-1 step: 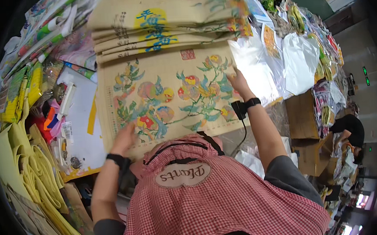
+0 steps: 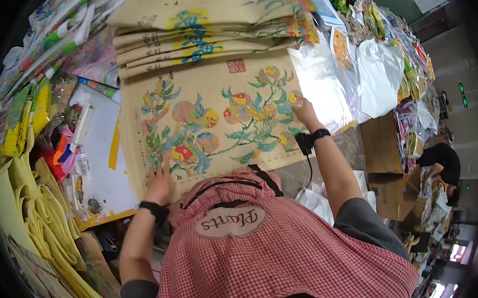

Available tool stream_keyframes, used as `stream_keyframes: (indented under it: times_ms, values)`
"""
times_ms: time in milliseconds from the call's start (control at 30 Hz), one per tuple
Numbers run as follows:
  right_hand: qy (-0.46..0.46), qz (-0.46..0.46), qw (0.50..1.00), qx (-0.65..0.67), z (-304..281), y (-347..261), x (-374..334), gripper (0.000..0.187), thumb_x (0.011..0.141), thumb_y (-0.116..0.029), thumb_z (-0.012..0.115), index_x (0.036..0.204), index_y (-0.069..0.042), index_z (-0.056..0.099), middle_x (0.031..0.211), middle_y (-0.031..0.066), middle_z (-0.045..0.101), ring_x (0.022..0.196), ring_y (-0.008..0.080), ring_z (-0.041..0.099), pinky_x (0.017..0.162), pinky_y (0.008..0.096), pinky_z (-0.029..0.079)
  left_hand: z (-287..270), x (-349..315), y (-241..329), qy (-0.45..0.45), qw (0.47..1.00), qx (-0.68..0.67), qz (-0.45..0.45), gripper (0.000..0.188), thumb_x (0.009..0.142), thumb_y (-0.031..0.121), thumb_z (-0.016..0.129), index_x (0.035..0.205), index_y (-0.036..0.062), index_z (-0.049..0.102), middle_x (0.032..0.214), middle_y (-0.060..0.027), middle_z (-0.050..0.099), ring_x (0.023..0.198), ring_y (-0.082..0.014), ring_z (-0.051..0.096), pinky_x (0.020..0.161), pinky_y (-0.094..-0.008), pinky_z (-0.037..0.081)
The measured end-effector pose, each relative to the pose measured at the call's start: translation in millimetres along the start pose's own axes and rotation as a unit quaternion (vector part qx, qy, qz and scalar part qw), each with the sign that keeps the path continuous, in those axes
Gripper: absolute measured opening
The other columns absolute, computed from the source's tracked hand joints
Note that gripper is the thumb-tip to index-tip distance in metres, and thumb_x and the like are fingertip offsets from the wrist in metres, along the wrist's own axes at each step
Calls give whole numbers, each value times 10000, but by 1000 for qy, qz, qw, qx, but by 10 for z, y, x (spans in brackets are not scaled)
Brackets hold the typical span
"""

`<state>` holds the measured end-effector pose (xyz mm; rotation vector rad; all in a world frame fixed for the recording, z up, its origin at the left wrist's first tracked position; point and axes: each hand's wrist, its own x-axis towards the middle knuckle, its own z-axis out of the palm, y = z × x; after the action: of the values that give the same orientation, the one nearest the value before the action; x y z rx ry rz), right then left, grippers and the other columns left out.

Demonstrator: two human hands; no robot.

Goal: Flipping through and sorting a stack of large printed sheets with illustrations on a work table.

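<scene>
In front of me a beige printed embroidery cloth [image 2: 219, 106] lies spread on the table, its lower edge against my apron. Peaches, leaves and branches are printed on it, with a red square seal mark. Its far part is gathered in several loose folds [image 2: 198, 41] with blue lettering over yellow. My left hand [image 2: 160, 181] rests flat on the near left corner, fingers stretched out. At the right edge, my right hand [image 2: 304, 112] is closed on the cloth; its fingertips are partly hidden.
Yellow folded sheets [image 2: 49, 212] hang at the left, below yellow packets [image 2: 21, 122]. A white board [image 2: 103, 153] lies beside the cloth. Clear plastic bags [image 2: 378, 75] and piled packages are at the right. Beyond the cardboard boxes [image 2: 383, 144], a person in black [image 2: 442, 159] bends over.
My right hand has slid slightly down the cloth's right edge and its fingers have closed. My left hand has come a little nearer and flattened. The cloth has shifted slightly left.
</scene>
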<state>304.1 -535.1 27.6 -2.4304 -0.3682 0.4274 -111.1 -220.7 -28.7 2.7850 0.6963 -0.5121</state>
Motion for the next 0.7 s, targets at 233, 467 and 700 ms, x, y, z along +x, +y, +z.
stream_keyframes:
  times_ms: [233, 467, 700]
  values:
    - [5, 215, 955, -202, 1, 1599, -847, 891, 700, -407, 668, 1314, 75, 238, 1192, 307, 465, 1115, 414, 460, 931, 428, 374, 366, -287, 351, 33, 993, -42, 105, 537, 778, 73, 479, 1300, 54, 357, 1401, -209, 218, 1276, -412, 226, 1015, -548, 201]
    - [-131, 116, 958, -225, -606, 874, -745, 530, 765, -393, 587, 1102, 14, 545, 952, 223, 616, 902, 351, 593, 781, 424, 460, 442, -89, 865, 80, 975, -40, 205, 470, 823, 79, 418, 1292, 103, 387, 1408, -149, 233, 1289, -406, 199, 1021, -532, 209]
    - [-122, 71, 941, -306, -278, 1001, -805, 540, 684, -335, 687, 1006, 72, 537, 978, 258, 578, 892, 388, 578, 814, 413, 452, 484, -8, 1001, 119, 970, -39, 209, 578, 753, 59, 521, 1307, 136, 374, 1408, -167, 215, 1296, -431, 143, 1027, -544, 169]
